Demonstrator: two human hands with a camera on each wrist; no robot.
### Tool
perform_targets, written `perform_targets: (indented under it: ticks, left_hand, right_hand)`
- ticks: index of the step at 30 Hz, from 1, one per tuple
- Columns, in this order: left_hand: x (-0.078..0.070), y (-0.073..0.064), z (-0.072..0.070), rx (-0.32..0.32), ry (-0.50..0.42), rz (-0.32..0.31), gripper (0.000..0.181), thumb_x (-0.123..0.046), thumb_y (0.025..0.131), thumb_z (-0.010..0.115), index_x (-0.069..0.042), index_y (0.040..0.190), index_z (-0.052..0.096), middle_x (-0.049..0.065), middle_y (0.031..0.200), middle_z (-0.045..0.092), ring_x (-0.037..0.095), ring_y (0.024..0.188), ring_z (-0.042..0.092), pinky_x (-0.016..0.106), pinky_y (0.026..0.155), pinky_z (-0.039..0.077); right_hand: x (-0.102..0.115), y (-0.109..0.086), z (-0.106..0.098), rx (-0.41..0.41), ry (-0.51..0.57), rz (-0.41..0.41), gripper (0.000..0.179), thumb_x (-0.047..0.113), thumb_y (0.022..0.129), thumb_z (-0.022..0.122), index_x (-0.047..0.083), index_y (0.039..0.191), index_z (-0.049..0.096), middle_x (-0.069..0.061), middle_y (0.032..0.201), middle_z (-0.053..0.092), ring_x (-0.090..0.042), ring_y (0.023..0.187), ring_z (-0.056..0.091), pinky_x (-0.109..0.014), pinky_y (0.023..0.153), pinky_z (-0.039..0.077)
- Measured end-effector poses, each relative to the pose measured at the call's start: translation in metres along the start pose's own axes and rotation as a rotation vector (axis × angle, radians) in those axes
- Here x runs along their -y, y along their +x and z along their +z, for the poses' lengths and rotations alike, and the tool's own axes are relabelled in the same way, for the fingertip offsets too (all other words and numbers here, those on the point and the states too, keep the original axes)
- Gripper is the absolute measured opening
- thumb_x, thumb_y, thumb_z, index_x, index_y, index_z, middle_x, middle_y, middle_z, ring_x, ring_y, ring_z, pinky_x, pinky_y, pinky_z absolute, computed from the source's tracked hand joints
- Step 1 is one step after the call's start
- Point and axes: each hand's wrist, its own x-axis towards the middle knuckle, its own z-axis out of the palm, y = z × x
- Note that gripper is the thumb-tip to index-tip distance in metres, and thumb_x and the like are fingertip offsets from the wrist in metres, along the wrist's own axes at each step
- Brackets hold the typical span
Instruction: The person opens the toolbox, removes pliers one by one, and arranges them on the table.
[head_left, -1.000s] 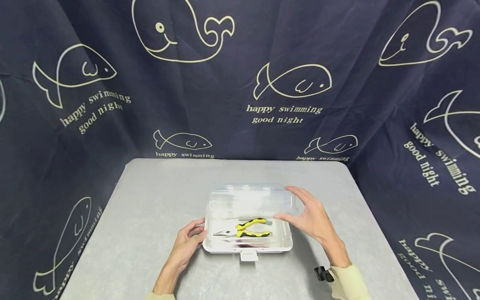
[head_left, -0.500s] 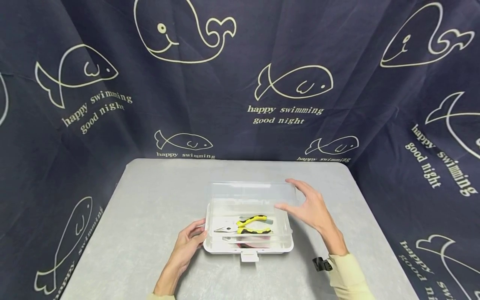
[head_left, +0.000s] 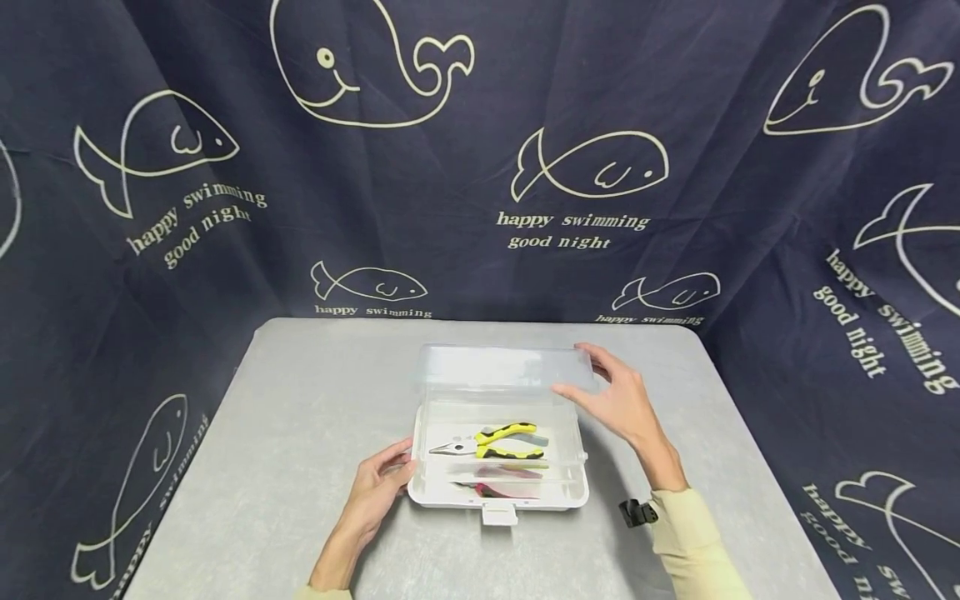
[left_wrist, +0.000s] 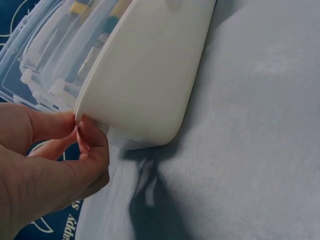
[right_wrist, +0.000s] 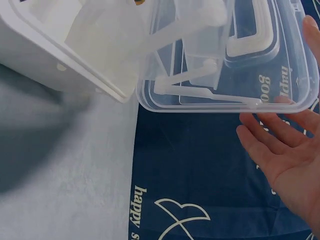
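A white storage box (head_left: 442, 503) stands near the table's front with its clear lid (head_left: 495, 367) raised. My left hand (head_left: 372, 487) pinches the rim at the box's left side; in the left wrist view, thumb and fingertips meet on that white wall (left_wrist: 145, 75). With thumb and fingers spread, my right hand (head_left: 617, 400) holds the lid's right end. Needle-nose pliers (head_left: 513, 453) with yellow-and-black handles lie in a clear upper tray (head_left: 562, 473). Below them, a red-handled tool (head_left: 502, 493) shows partly through the plastic; its kind is unclear.
White hinged arms (right_wrist: 187, 90) link the lid and tray in the right wrist view. A white latch (head_left: 498, 514) juts from the box's front. The grey table (head_left: 337, 375) extends around the box, with a dark blue printed curtain (head_left: 480, 275) behind it.
My right hand has moved up and back, swinging the lid further open. The tray and needle-nose pliers have shifted up, and the red-handled tool underneath shows more. My left hand stays at the rim.
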Motion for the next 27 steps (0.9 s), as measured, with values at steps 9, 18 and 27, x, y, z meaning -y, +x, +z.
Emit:
perform_targets:
  ticks: [9, 18, 27]
  left_hand:
    - [0.001, -0.001, 0.001, -0.008, 0.023, -0.018, 0.048, -0.005, 0.098, 0.067, 0.001, 0.144, 0.055, 0.018, 0.123, 0.057, 0.018, 0.101, 0.059, 0.030, 0.079, 0.056]
    - [0.003, -0.001, 0.001, -0.015, 0.020, -0.025, 0.047, -0.006, 0.099, 0.067, 0.001, 0.144, 0.055, 0.018, 0.123, 0.058, 0.018, 0.104, 0.058, 0.029, 0.080, 0.056]
    - [0.003, 0.000, 0.002, -0.030, -0.011, -0.022, 0.045, -0.002, 0.097, 0.068, 0.001, 0.141, 0.059, 0.016, 0.118, 0.058, 0.016, 0.099, 0.059, 0.027, 0.078, 0.056]
  right_hand:
    - [-0.004, 0.012, 0.006, -0.011, 0.068, 0.075, 0.073, 0.042, 0.081, 0.088, 0.013, 0.142, 0.059, -0.011, 0.140, 0.062, -0.031, 0.129, 0.058, -0.046, 0.105, 0.049]
    - [-0.007, 0.020, 0.009, -0.018, 0.146, 0.153, 0.071, 0.043, 0.085, 0.085, 0.015, 0.144, 0.058, -0.015, 0.140, 0.061, -0.032, 0.131, 0.057, -0.051, 0.105, 0.047]
    - [-0.005, 0.032, 0.014, 0.004, 0.135, 0.215, 0.075, 0.050, 0.089, 0.078, 0.015, 0.150, 0.053, -0.013, 0.151, 0.053, -0.033, 0.139, 0.049, -0.051, 0.110, 0.043]
